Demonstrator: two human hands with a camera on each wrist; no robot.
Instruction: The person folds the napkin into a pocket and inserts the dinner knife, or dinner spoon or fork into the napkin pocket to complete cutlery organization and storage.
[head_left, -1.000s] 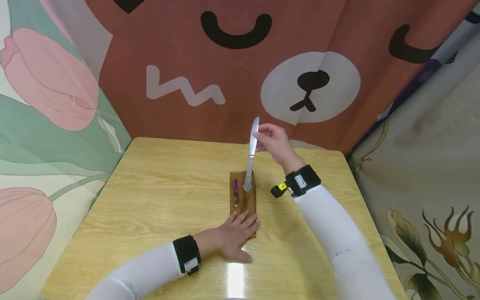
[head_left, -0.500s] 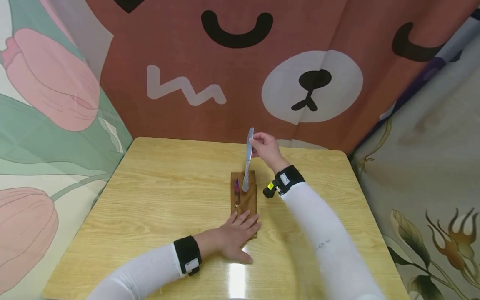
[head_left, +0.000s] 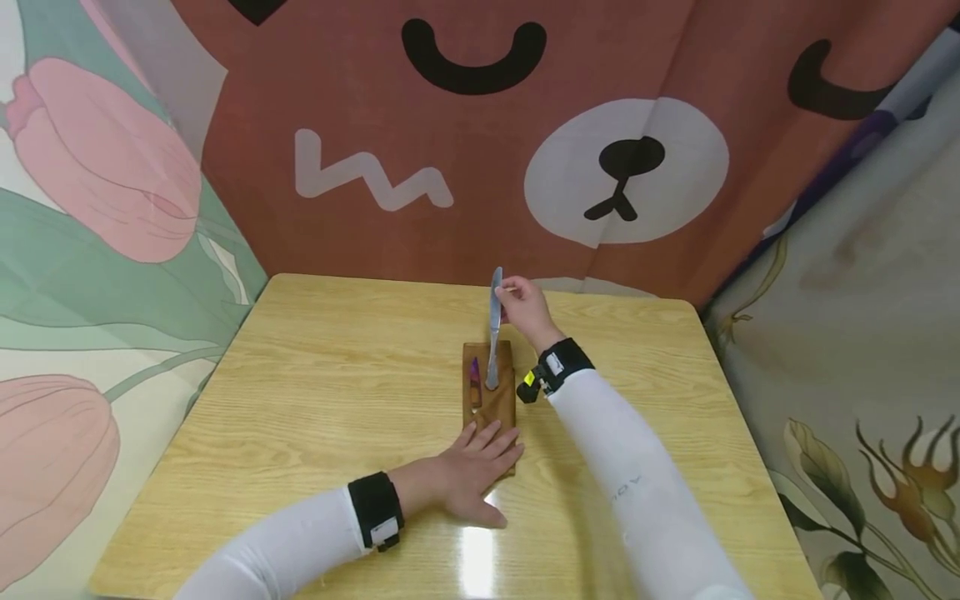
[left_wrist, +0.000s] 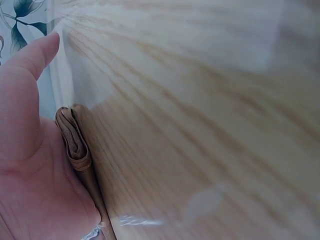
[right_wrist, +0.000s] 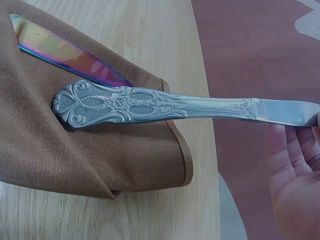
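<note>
My right hand [head_left: 527, 310] pinches a silver table knife [right_wrist: 150, 106] by its blade, with the ornate handle pointing down toward me. The handle's end meets a fold of the brown folded cloth napkin [head_left: 498, 404]; in the right wrist view it sits at the edge of that fold. Beside it, a rainbow-coloured blade [right_wrist: 70, 52] sticks out of the napkin's fold, its other end hidden. My left hand [head_left: 472, 475] lies flat with spread fingers on the near part of the napkin. In the left wrist view the napkin's rolled layers [left_wrist: 75, 137] show beside the palm.
The napkin lies on a light wood table [head_left: 337, 375]. Behind the table hangs a brown curtain [head_left: 480, 167] with a bear face; flowered fabric [head_left: 97, 167] hangs at the left and more at the right.
My right hand has moved left and nearer to me, lowering the knife so its handle end meets the napkin's fold. The left hand has stayed in place.
</note>
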